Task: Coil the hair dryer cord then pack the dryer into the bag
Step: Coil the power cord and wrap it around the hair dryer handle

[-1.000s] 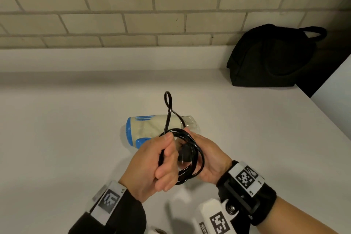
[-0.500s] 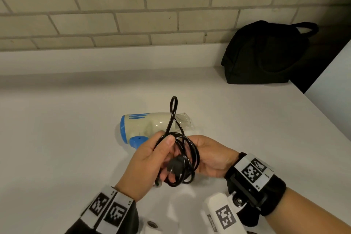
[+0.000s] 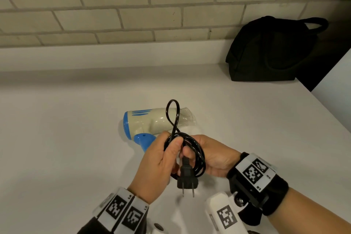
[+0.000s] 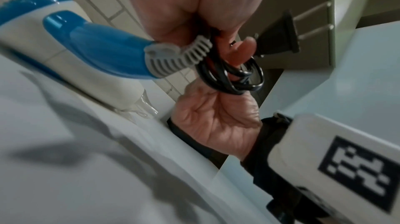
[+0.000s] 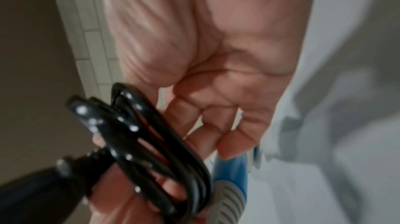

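Observation:
A cream and blue hair dryer (image 3: 157, 121) lies on its side on the white counter (image 3: 66, 138). Its black cord (image 3: 199, 154) is wound into a small coil held just in front of it. My left hand (image 3: 174, 150) pinches the strands at the coil's left side, thumb on top. My right hand (image 3: 190, 154) grips the coil from the right, fingers curled round the loops (image 5: 155, 142). One loose loop (image 3: 172, 112) stands up over the dryer. The plug (image 3: 187, 178) hangs below the coil, prongs toward me. The grey strain relief (image 4: 179, 56) leaves the blue handle (image 4: 97, 53).
A black bag (image 3: 271, 49) with a strap handle sits at the back right of the counter against the brick wall (image 3: 133, 5). The counter's right edge (image 3: 322, 112) runs diagonally past the bag, with a dark gap beyond it.
The plug has dropped out from within the coil and now hangs below it, prongs toward me. Both hands have kept hold of the coil, and the dryer has stayed put.

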The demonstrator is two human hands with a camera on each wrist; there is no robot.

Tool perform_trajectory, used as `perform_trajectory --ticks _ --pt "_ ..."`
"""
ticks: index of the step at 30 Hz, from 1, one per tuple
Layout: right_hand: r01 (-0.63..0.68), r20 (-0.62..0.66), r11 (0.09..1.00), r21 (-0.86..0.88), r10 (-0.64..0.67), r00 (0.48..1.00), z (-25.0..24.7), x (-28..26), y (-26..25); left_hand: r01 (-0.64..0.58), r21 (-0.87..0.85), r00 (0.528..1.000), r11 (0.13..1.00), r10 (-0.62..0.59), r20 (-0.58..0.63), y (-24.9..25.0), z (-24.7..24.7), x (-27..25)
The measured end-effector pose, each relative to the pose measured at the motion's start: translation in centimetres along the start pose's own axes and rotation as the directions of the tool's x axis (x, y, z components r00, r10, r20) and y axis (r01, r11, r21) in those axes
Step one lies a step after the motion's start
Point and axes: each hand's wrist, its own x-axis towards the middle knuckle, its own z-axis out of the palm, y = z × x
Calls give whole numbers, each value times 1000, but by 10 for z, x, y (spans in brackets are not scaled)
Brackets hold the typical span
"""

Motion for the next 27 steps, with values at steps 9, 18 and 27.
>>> perform_trajectory --ticks 9,18,27 --pt "-83 -22 991 -103 81 996 1 -8 1 107 -118 994 987 -102 48 -4 2 0" --pt "46 -277 533 -845 -509 815 12 -51 -22 61 -75 995 995 -67 -72 -3 -5 7" --pt "-140 -85 -165 -976 -299 950 59 -57 -2 77 -145 995 986 -86 -53 4 11 10"
